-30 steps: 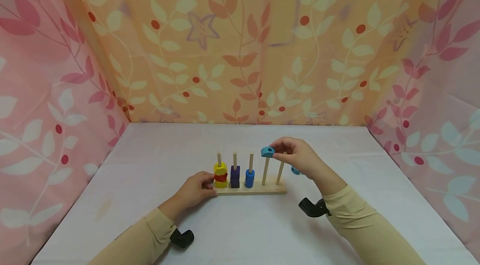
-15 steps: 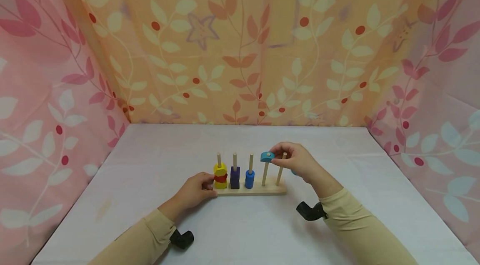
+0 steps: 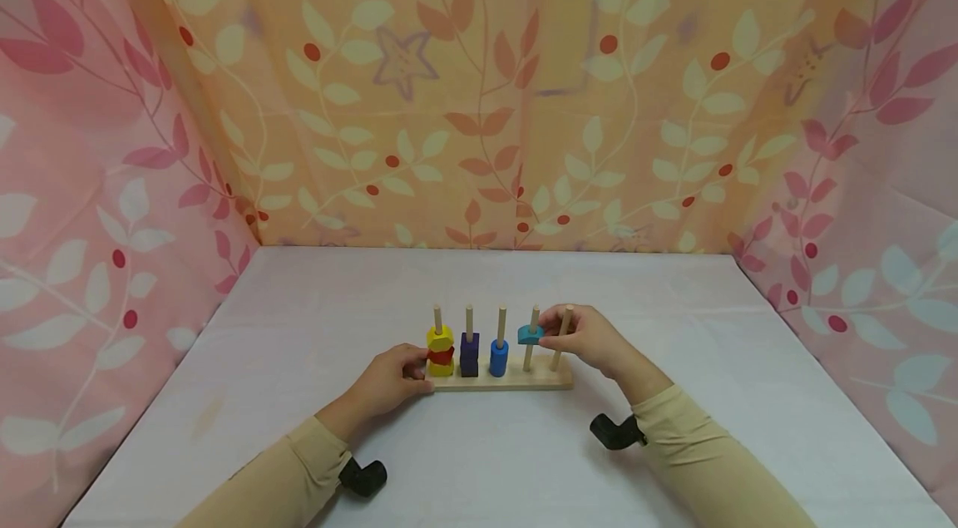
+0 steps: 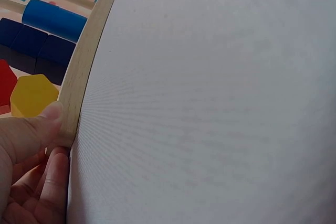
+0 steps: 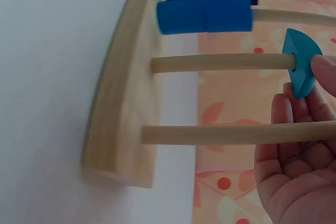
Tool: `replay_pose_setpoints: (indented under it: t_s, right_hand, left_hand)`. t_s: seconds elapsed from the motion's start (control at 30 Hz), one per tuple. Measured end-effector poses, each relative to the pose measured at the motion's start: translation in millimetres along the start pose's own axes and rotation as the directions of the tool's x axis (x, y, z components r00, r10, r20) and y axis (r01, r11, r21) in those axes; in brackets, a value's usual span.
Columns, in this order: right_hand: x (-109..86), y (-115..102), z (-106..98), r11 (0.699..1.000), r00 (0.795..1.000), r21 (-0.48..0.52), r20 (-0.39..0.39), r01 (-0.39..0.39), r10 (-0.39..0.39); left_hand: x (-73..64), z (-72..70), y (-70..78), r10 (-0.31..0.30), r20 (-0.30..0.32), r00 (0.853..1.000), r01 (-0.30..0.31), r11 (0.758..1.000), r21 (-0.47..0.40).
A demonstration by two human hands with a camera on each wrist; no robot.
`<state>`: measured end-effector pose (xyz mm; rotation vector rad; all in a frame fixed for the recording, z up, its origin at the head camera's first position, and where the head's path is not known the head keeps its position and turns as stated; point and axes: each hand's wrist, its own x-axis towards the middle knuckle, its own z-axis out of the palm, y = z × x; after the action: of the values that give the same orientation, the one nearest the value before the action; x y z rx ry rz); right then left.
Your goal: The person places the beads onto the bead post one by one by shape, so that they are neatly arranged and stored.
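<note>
A wooden peg stand (image 3: 501, 383) lies on the table with several upright pegs. My left hand (image 3: 385, 380) grips its left end, thumb on the base (image 4: 71, 108) beside the bottom yellow block (image 4: 34, 95). My right hand (image 3: 595, 341) pinches a light blue half-round block (image 5: 304, 59), threaded on the fourth peg (image 5: 220, 62) and held partway down, above the base. Further left, the first peg carries yellow blocks (image 3: 440, 338) with a red block (image 3: 441, 357) between them. Dark purple blocks (image 3: 469, 355) fill the second peg's lower part, and blue cylinders (image 3: 498, 358) the third's.
The fifth peg (image 5: 236, 134) is bare and stands close to my right palm. A white cloth (image 3: 479, 453) covers the table. Patterned curtains (image 3: 479, 96) rise at the back and on both sides.
My right hand has lowered the light blue block from above the fourth peg's tip onto the peg. Another light blue piece behind the right wrist is now hidden. The left hand stays put.
</note>
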<state>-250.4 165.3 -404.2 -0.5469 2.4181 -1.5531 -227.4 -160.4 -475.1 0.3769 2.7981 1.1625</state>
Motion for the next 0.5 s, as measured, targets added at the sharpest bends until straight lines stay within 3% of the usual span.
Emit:
replay_pose_setpoints:
  t_s: [0.3, 0.5]
  right_hand:
    - [4.1, 26, 10, 0.998, 0.999, -0.046, 0.033, -0.039, 0.041]
    - [5.5, 35, 15, 0.996, 0.997, -0.082, 0.065, -0.024, 0.030]
  left_hand:
    - [-0.8, -0.6, 0.7, 0.008, 0.001, 1.000, -0.008, 1.000, -0.006]
    - [-1.8, -0.4, 0.1, 0.031, 0.000, 1.000, -0.031, 1.000, -0.002]
